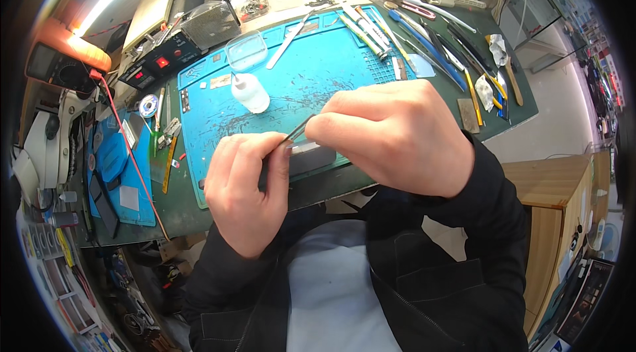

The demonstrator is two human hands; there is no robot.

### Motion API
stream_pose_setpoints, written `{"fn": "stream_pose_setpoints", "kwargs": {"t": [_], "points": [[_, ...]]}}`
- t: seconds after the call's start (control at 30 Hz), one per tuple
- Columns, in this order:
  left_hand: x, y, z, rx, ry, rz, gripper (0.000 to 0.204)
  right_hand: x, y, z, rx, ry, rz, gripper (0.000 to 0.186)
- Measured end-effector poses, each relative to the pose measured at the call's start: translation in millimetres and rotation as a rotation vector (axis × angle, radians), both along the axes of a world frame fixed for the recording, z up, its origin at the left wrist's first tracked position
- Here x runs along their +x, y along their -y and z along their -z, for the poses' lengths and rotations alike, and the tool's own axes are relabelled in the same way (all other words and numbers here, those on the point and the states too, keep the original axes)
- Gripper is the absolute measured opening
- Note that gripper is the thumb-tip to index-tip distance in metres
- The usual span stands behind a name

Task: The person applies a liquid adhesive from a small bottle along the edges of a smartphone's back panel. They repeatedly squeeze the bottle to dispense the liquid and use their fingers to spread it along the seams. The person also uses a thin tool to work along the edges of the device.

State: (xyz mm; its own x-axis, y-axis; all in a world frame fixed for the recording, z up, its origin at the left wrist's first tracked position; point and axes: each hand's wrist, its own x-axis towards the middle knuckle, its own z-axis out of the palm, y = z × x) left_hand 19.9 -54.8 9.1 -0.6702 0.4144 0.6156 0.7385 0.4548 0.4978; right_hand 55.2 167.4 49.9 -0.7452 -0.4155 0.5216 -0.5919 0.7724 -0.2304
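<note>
Above the bench's front edge, my two hands meet over a blue work mat (199, 128). My left hand (246, 183) pinches one end of a thin dark strip-like piece (298, 129) between thumb and fingers. At the other end, the fingers of my right hand (397, 133) are closed on the same piece, knuckles up. Its exact kind is too small to make out. Just below the fingers lies a dark grey block-shaped thing (311, 160), partly hidden by both hands. Beyond the left hand stands a white bottle (250, 94) with a narrow tip.
A clear plastic tray (246, 51) and a pale flat blade (289, 41) lie at the mat's far side. Pens, brushes and tweezers (430, 54) crowd the right. On the left are an orange multimeter (66, 60), a black power box (159, 60), a solder reel (148, 105) and a red cable (126, 143).
</note>
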Motion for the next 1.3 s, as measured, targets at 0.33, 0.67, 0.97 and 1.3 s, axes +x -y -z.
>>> {"fn": "stream_pose_setpoints", "kwargs": {"t": [0.33, 0.67, 0.97, 1.3], "points": [[-2.9, -1.5, 0.6, 0.036, -0.034, -0.001, 0.017, -2.6, 1.2, -14.5, -0.027, 0.018, 0.042, 0.029], [-4.7, -2.1, 2.4, 0.038, -0.04, -0.02, 0.017, -0.3, 4.1, -18.1, -0.058, -0.074, 0.063, 0.038], [-5.0, -1.2, 2.4, 0.038, -0.028, -0.02, 0.016, 2.9, 5.2, -18.1, 0.003, -0.047, 0.06, 0.027], [2.8, 2.9, 13.8, 0.298, 0.191, -0.078, 0.011, -0.7, 14.9, -36.3, 0.368, 0.246, 0.043, 0.015]]}}
